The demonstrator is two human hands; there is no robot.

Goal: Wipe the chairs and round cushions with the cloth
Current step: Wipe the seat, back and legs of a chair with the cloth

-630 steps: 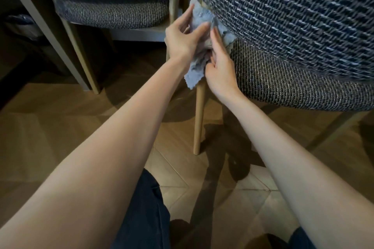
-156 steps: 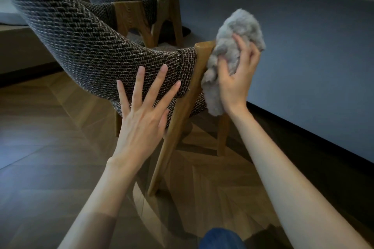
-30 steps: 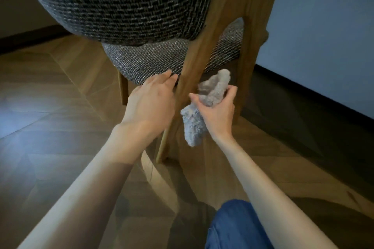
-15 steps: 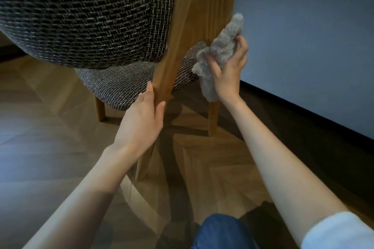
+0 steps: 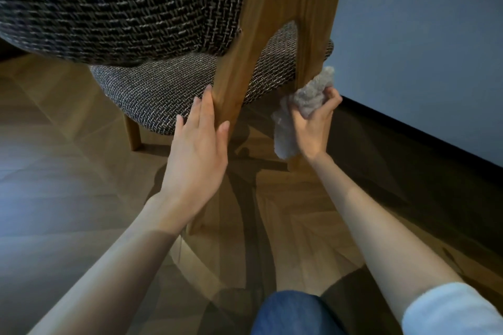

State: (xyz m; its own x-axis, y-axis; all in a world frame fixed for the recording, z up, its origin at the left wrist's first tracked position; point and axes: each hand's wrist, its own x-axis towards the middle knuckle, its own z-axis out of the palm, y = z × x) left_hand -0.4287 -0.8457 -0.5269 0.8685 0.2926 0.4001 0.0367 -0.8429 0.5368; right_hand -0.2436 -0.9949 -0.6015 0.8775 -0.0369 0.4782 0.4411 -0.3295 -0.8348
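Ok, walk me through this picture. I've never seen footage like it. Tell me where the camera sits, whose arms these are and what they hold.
There is no machine here. A person wears one wide-angle camera on the head, looking forward and down, so the two arms are their own. They are low beside a chair with woven fabric, a seat cushion and wooden legs. It stands on a wooden floor near a plain wall. The left hand lies with straight fingers against the nearer leg. The right hand has a fluffy grey cloth in its grip, bunched against the farther leg. The blue at the bottom is the person's knee.
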